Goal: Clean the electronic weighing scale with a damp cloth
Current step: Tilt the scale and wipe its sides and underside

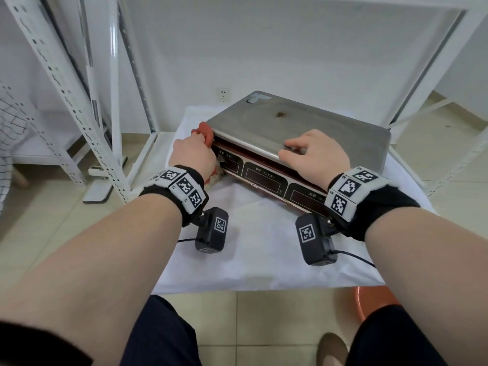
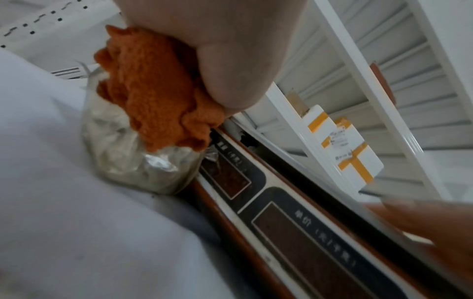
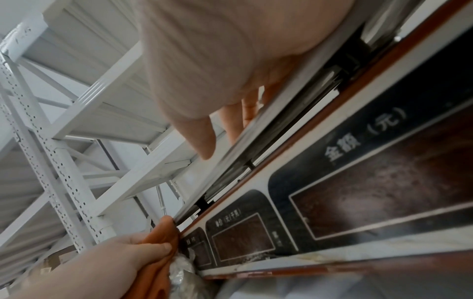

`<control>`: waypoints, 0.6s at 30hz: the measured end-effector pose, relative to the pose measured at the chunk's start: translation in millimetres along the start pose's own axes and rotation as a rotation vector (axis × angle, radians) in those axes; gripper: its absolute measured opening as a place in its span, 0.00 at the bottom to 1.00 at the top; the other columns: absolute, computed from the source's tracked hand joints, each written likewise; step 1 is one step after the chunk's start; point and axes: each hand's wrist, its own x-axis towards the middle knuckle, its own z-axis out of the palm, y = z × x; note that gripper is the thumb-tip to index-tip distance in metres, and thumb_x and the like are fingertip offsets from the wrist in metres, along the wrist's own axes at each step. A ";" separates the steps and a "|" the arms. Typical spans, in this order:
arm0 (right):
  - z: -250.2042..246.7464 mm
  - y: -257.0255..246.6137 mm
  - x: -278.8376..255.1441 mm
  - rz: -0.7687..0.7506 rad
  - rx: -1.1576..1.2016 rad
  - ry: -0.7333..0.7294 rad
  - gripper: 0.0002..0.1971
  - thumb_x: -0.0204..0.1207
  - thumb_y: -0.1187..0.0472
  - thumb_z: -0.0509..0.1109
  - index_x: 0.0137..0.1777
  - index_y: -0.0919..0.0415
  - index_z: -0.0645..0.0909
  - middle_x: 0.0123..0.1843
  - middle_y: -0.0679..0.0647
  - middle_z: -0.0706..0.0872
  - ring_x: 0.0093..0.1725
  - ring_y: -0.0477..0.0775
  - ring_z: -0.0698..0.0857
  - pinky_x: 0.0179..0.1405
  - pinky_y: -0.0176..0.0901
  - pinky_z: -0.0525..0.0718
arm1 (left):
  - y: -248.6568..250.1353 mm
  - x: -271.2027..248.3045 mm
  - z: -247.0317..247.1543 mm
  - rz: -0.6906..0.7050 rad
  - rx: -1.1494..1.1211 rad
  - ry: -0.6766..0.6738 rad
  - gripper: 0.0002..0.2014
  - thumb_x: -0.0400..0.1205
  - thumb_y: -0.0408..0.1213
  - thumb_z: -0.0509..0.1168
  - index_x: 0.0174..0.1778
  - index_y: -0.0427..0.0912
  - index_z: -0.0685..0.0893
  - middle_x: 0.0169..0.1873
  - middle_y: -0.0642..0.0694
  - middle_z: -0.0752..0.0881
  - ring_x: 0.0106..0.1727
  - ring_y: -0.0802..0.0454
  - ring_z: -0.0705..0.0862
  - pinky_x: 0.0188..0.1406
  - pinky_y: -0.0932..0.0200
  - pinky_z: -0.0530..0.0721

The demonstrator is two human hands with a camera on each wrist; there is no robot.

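Note:
An electronic scale (image 1: 298, 122) with a steel weighing pan and a dark red display panel (image 1: 264, 175) sits on a white-covered shelf. A brown stain (image 1: 280, 114) marks the pan. My left hand (image 1: 191, 154) grips a bunched orange cloth (image 1: 204, 132) against the scale's front left corner; in the left wrist view the cloth (image 2: 153, 91) touches the left end of the display panel (image 2: 294, 232). My right hand (image 1: 311, 154) lies on the pan's front edge, fingers flat on top and thumb along the rim (image 3: 204, 145). The orange cloth (image 3: 163, 252) also shows in the right wrist view.
A crumpled clear plastic wrap (image 2: 133, 153) lies by the scale's left end, under the cloth. The white sheet (image 1: 250, 260) covers the low shelf. White rack posts (image 1: 66, 88) stand at the left, and an orange basin (image 1: 375, 299) sits on the tiled floor at the lower right.

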 end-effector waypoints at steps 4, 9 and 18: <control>0.0 -0.1 0.3 0.003 0.011 -0.001 0.18 0.76 0.42 0.64 0.63 0.45 0.83 0.67 0.48 0.76 0.66 0.50 0.78 0.63 0.42 0.72 | -1.1 -7.0 -1.3 0.159 0.206 0.032 0.15 0.77 0.28 0.54 0.58 0.40 0.78 0.59 0.42 0.79 0.59 0.38 0.76 0.52 0.49 0.77; 1.4 1.0 1.0 0.005 0.017 -0.012 0.19 0.76 0.42 0.64 0.64 0.45 0.82 0.67 0.48 0.76 0.66 0.50 0.78 0.64 0.43 0.72 | -5.1 -16.6 5.4 0.380 0.168 0.063 0.20 0.71 0.26 0.56 0.56 0.44 0.81 0.58 0.48 0.81 0.58 0.40 0.80 0.52 0.45 0.81; 1.1 4.4 0.5 -0.019 0.006 -0.023 0.20 0.76 0.42 0.65 0.65 0.45 0.82 0.68 0.48 0.75 0.67 0.49 0.77 0.65 0.43 0.72 | 4.4 -11.1 14.0 0.138 0.092 0.098 0.18 0.73 0.28 0.56 0.58 0.40 0.79 0.62 0.45 0.76 0.59 0.38 0.78 0.57 0.42 0.80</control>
